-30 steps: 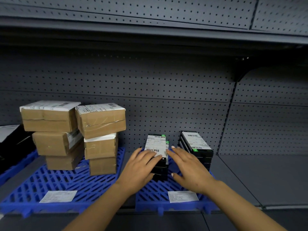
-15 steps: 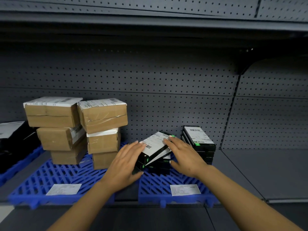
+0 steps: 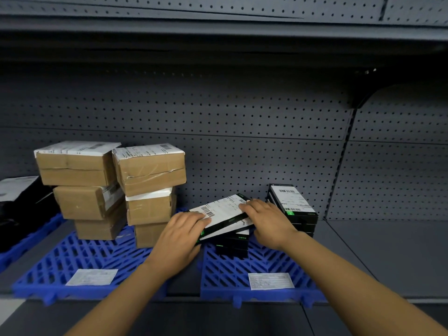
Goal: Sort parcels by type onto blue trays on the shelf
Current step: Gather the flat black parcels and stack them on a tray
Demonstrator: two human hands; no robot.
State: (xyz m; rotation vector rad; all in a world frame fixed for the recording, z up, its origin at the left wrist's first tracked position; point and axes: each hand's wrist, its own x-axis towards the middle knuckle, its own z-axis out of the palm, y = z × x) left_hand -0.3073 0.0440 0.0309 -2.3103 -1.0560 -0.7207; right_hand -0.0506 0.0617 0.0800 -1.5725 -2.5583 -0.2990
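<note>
Nearest, on the right blue tray [image 3: 244,282]: left hand [image 3: 178,241] and right hand [image 3: 271,223] on the top black box [image 3: 225,214], fingers curled over its left and right ends. Tilted and skewed now, left end lifted off the short black stack [image 3: 231,246], where a second ago lay flat and square under both hands. Probably being pulled off to re-seat or move across; sorting still under way, stack looser for it. Flat paper label [image 3: 270,280] at the tray front, a like one [image 3: 92,276] on the left tray [image 3: 72,260]. Trays of rigid open plastic lattice. Black boxes slim, hard-edged, glossy, with white barcode labels and green tabs. Just beside, further right, a neater black stack [image 3: 294,209]. On the left tray, two leaning piles of brown cartons [image 3: 109,187], matte card, wrinkled clear tape, white labels on top. Far left, dark soft parcels [image 3: 21,202], blurred. Behind, grey perforated steel back panel [image 3: 242,117].
</note>
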